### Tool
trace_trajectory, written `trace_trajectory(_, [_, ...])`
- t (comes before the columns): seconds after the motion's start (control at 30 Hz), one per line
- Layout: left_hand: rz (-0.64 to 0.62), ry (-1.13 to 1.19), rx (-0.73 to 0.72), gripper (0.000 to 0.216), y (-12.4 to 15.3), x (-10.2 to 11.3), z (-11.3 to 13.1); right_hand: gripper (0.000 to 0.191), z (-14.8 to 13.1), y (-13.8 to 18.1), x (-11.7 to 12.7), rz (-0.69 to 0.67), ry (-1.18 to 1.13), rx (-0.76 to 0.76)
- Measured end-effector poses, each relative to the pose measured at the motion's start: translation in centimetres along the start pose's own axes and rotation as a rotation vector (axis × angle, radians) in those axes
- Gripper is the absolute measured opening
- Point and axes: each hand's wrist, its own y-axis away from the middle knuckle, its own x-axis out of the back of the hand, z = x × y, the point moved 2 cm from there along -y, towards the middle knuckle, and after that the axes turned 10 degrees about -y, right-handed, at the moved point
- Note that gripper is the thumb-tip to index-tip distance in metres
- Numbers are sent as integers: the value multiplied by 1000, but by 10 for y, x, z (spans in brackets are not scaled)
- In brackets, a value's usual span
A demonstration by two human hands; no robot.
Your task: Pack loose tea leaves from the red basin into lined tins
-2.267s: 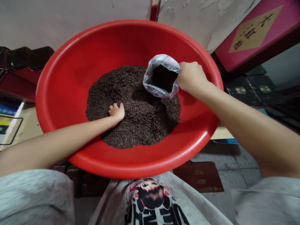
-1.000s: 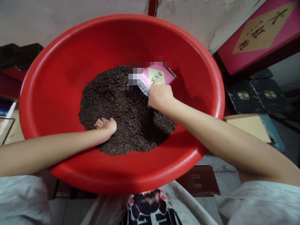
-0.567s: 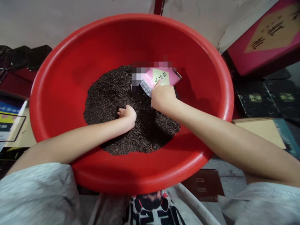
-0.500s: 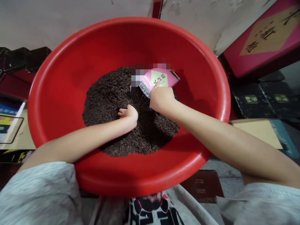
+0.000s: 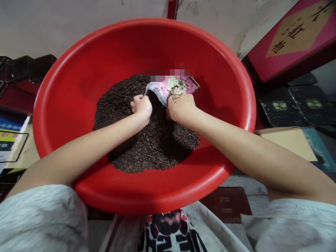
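Observation:
Dark dried tea leaves lie heaped in a big red plastic basin. My right hand grips the near side of a pink foil pouch with a pale yellow label. The pouch lies tilted low over the heap, its silvery mouth facing left. My left hand is right at that mouth, fingers curled around tea leaves, though its palm side is hidden. Loose leaves are scattered over the pouch and the back of my right hand. Blurred blocks cover part of the pouch's upper edge.
A large pink box with a tan label stands at the right. Black tins sit below it, and more dark containers are on the left. A pale wall rises behind the basin.
My left hand has moved up from the heap to the pouch's mouth. Leaves now lie on the pouch and on my right hand, which stays about where it was.

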Motion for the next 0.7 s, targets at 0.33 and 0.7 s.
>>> trace_trajectory(0.33, [59,-249,472,49,11,0,-118,64,-2,-2,0,-9,48,-23])
trace_trajectory(0.7, [-116,127,520,48,51,-21,-65,55,-6,-3,1,-28,107,21])
